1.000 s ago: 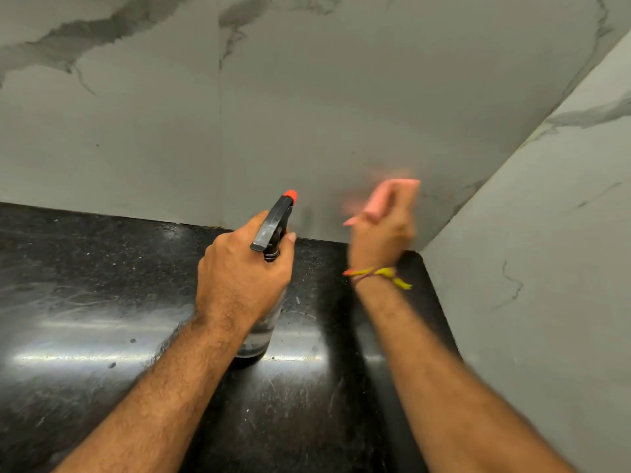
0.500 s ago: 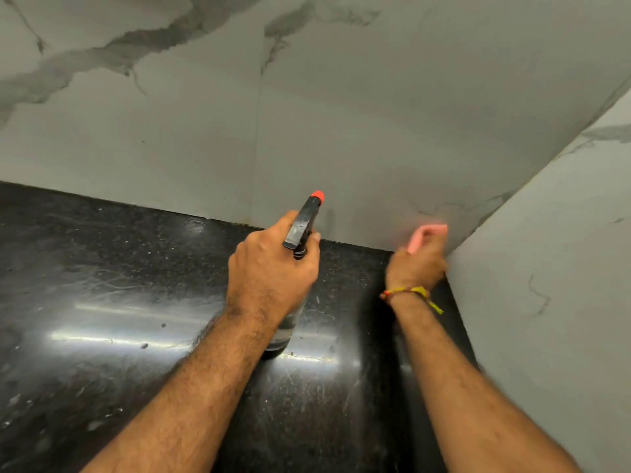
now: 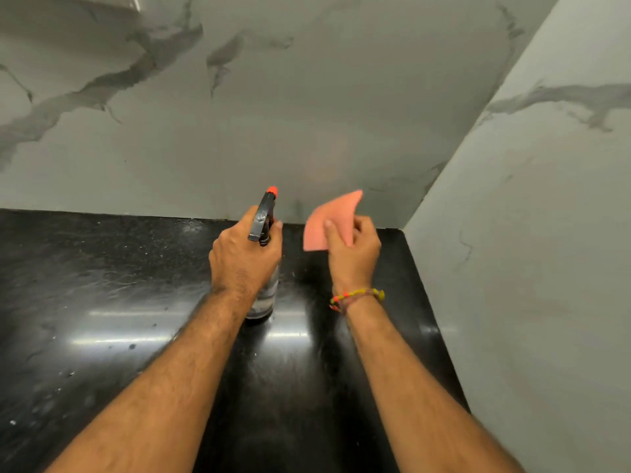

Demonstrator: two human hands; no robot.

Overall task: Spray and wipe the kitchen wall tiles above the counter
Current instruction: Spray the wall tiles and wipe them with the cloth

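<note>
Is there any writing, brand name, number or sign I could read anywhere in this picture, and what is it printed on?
None can be read.
Spray bottle, held by the left hand: no label shows; most of its body is hidden by the hand.
Pink cloth, held by the right hand: plain.
Wall tiles and black counter: only veins, specks and glare.

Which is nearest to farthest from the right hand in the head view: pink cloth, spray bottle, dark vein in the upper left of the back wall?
1. pink cloth: pinched in the right hand itself.
2. spray bottle: just to its left, gripped by the left hand over the black counter.
3. dark vein: high on the back wall, far upper left.
</note>
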